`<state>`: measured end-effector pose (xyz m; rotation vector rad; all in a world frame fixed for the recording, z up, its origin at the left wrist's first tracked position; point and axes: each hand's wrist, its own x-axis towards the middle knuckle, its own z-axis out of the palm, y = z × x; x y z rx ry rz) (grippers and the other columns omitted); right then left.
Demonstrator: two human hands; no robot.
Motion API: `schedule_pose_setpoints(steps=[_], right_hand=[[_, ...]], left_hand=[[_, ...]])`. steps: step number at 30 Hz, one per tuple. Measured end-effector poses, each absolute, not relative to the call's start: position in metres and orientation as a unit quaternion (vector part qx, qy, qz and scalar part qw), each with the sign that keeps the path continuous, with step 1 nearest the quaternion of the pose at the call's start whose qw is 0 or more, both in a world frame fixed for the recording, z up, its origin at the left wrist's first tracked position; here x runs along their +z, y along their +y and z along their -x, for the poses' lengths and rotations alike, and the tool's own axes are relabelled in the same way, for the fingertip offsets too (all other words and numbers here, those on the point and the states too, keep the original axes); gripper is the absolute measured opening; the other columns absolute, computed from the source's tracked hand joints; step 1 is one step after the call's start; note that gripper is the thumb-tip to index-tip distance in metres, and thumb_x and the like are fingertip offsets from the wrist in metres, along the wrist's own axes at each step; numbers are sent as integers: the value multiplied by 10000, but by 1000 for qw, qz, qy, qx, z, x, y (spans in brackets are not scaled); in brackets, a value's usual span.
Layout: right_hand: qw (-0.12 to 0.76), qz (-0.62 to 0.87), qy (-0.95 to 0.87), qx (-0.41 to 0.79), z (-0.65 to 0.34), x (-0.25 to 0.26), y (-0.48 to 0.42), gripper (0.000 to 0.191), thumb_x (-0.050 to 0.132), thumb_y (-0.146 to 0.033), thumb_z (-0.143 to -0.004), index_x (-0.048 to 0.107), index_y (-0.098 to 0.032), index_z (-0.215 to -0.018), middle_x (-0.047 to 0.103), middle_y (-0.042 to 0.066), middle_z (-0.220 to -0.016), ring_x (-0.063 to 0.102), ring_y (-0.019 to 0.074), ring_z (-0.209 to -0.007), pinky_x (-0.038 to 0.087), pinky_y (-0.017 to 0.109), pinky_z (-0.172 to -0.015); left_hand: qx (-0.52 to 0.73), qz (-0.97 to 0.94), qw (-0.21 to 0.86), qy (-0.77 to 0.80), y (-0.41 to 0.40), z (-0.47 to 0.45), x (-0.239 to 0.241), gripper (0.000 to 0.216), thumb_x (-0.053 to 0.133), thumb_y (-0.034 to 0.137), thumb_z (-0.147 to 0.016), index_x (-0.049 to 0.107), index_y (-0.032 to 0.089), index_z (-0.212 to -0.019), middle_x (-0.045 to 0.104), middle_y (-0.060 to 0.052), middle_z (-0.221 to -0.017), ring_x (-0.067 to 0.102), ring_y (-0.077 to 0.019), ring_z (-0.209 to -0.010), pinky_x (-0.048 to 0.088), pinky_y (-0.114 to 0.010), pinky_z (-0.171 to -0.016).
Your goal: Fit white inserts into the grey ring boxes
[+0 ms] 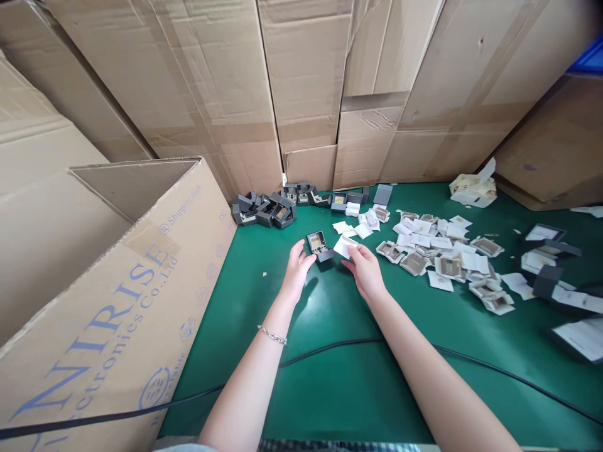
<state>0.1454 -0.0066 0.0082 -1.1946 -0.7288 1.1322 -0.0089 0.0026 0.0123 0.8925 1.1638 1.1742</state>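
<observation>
Near the middle of the green table stands a small dark box (318, 245) with its lid up, its inside partly pale and gold. My left hand (298, 267) is just left of it, thumb and fingers apart, with nothing held; whether a fingertip touches the box I cannot tell. On the other side, my right hand (365, 269) pinches a small white card (345, 246) between thumb and fingers. Beyond that hand, several white paper pieces (362, 230) lie loose on the table.
Dark boxes (271, 210) are heaped at the back beside a printed carton (155, 282). White cards and grey-white inserts (433, 242) spread to the right, below a tissue pack (473, 188). More open boxes (549, 279) sit far right. A black cable (330, 345) crosses the front.
</observation>
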Motion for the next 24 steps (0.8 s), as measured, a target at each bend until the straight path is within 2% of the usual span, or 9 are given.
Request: schedule_pose_setpoints(steps=[4,9,13,17,20,24], right_hand=[[598,499,-275,564,-143,3,-1,280,656,-433,-642,517,-213,-745,638,20,-807,625,178,-774,536,321,-694],[570,493,-255,605,-137,7,-7,163,641,-322,-683,536,-206,-729,661,26,-819,651,176,-800,539,281,-680],[568,502,-231,611,-136,10,-12,107,626,-273,-699,553,-197,-715,667,18,-800,646,142,-757,530,242,-679],[559,510,-226,614,-140,10,-13,82,614,-253,-710,561,-191,-718,675,26,-794,642,136,-741,526,247,-700],[551,508,-248,613,-143,9,-14,113,636,-273,-694,569,-187,-723,674,33,-789,640,147,-740,528,266,-707],[554,514,-294,585,-142,5,-15,238,676,-385,-649,602,-187,-761,663,26,-803,627,161,-743,528,278,-687]], left_hand=[[479,-355,653,467,5,5,7,663,626,232,-739,350,256,-1341,283,-112,-1474,288,-234,-1350,333,-346,-1038],[475,-357,661,458,-1,0,7,655,616,195,-754,358,287,-1349,291,-83,-1476,324,-227,-1332,341,-363,-1032],[482,-348,639,488,-3,1,10,483,593,265,-792,480,259,-1261,410,-100,-1406,397,-231,-1282,369,-374,-998],[486,-333,627,509,-2,0,11,322,609,324,-785,609,214,-1088,515,-113,-1314,485,-234,-1198,409,-370,-949],[494,-329,618,516,-1,-1,10,293,635,253,-748,639,169,-1028,568,-123,-1246,529,-227,-1138,424,-352,-934],[486,-398,625,463,-2,-2,8,370,603,124,-691,636,141,-1058,659,-96,-1080,584,-219,-1032,424,-353,-937]])
